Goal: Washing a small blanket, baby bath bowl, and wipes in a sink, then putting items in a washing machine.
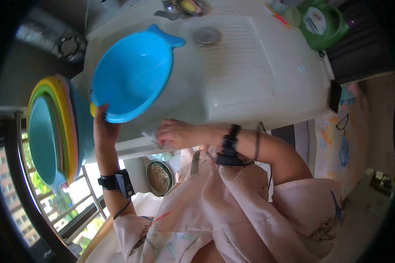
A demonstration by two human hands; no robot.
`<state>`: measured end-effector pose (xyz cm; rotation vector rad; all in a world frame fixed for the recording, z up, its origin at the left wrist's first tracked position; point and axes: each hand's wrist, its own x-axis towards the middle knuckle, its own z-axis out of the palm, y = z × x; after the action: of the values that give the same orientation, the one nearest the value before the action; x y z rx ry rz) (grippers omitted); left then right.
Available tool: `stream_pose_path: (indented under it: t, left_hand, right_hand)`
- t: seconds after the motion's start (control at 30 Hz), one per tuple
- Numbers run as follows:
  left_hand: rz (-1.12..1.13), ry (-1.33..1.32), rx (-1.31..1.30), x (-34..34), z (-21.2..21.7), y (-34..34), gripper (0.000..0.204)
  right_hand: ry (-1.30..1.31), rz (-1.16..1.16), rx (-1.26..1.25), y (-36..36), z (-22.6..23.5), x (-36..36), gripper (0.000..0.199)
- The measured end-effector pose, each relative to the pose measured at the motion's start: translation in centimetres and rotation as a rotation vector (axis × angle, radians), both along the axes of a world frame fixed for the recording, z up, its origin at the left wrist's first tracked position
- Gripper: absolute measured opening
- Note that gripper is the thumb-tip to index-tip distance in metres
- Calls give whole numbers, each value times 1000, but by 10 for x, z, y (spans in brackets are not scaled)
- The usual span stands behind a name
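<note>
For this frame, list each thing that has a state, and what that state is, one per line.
Blue basin: empty, tilted, rim gripped by left hand.
Stack of basins: nested, standing on edge.
White cloth: crumpled under right hand, on the white top's edge.
Green bucket: standing at the far corner.

Place: a home washing corner, seemingly on a balcony or utility area.
Main fixture: a white sink unit (250, 65) with a ribbed washboard slope and a round drain (206, 35) is seen just beyond the left hand's (104, 131) hold on a blue basin (131, 83).
Stored ware: stacked coloured plastic basins (53, 131) are kept to the left of that hold.
Outlook: window bars (88, 197) and greenery are shown below it.
Far corner: a green tub (322, 24).
</note>
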<state>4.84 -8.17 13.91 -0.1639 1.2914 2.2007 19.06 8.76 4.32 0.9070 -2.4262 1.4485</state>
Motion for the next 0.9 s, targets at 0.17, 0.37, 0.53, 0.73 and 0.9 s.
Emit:
stream_pose_path:
  t: [0.17, 0.37, 0.53, 0.73, 0.9]
  left_hand:
    - [-11, -22, 6, -6, -9, 15, 48]
    - [-25, -36, 35, 3, -22, 12, 48]
    - [2, -55, -24, 10, -26, 14, 48]
    - [68, -52, -46, 18, -25, 11, 48]
    - [143, -20, -61, 29, -14, 11, 48]
  right_hand:
    - [-115, -307, 114, 110, 32, 81, 14]
    - [-88, -1009, 47, 208, 49, 153, 25]
    - [-31, -1221, 779, 237, 15, 122, 41]
    - [-187, -841, 161, 241, 24, 93, 38]
    - [-196, -1160, 649, 274, 19, 126, 48]
